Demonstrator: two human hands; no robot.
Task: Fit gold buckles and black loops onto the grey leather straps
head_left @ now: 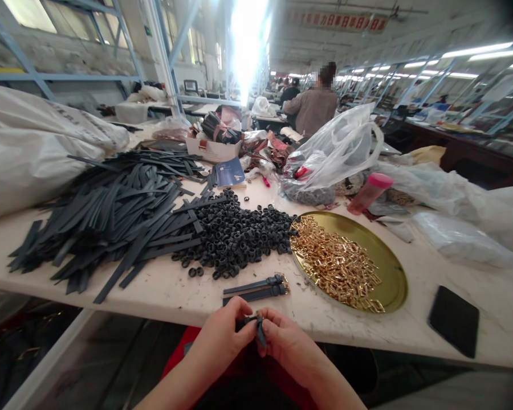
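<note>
A dark strap (260, 332) is pinched between my two hands at the table's front edge. My left hand (224, 336) has thumb and fingers closed on it, and my right hand (284, 336) grips it from the other side. Just beyond them lie finished-looking straps with gold buckles (256, 289). Behind these is a heap of small black loops (239, 236). Gold buckles (336, 262) fill much of a round gold tray (393, 279) to the right. Long dark strips (111, 210) are piled at the left.
A black phone (454, 320) lies on the table (154, 313) at the right. Farther back are a pink-lidded container (370, 193), a clear plastic bag (333, 148), a blue booklet (230, 172) and a white box (211, 150). A large white sack (34, 142) stands left. People sit beyond.
</note>
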